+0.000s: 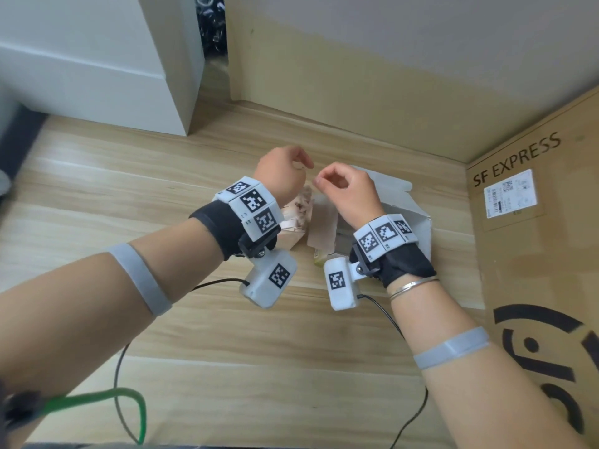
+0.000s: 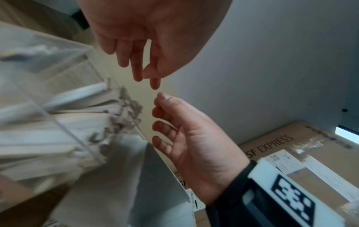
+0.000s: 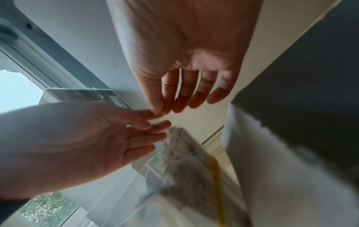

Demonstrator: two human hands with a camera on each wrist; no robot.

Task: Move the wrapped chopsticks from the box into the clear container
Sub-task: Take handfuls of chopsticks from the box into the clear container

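Note:
Paper-wrapped chopsticks (image 1: 298,210) stand packed in the clear container (image 1: 293,236) on the wooden table, partly hidden behind my left wrist. The white box (image 1: 402,202) stands open just right of it, behind my right wrist; its contents are hidden. My left hand (image 1: 299,166) and right hand (image 1: 324,183) hover above both, fingertips almost meeting, loosely curled and holding nothing. In the left wrist view the chopsticks (image 2: 87,121) fill the container (image 2: 58,44) below my left hand (image 2: 147,76), facing the right hand (image 2: 161,119). The right wrist view shows the right hand (image 3: 174,106), left hand (image 3: 153,130) and the box (image 3: 281,169).
A large brown SF EXPRESS carton (image 1: 534,254) stands along the right edge of the table (image 1: 227,351). A white cabinet (image 1: 97,76) is at the back left and a wall runs behind. Black cables and a green cord (image 1: 129,396) trail over the near table.

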